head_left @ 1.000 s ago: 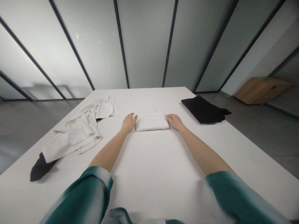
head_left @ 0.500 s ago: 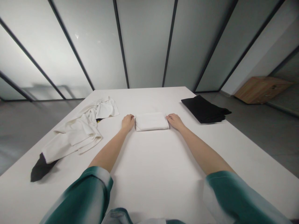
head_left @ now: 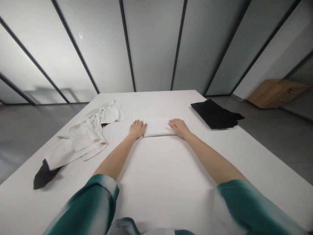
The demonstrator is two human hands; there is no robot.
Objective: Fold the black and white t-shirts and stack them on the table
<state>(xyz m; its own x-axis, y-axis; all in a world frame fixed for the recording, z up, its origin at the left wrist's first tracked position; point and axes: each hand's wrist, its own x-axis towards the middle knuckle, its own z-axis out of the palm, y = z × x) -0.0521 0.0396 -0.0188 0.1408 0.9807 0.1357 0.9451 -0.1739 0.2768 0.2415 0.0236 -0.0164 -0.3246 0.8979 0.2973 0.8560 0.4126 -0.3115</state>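
A white cloth folded into a flat rectangle lies on the white table ahead of me. At its left edge rests my left hand, fingers stretched out and the thumb against the cloth's side. My right hand lies flat over the right end of the cloth, its fingers extended and covering that corner. Neither hand grips anything.
Crumpled white garments spread along the table's left side, with a dark piece of cloth poking out at the near end. Folded black cloth sits at the right edge. Beyond the table stands a frosted glass partition; a wooden cabinet is far right.
Both hands have let go of the folded cloth's side edges. The right hand has moved inward onto its top, and the left hand has opened out beside it.
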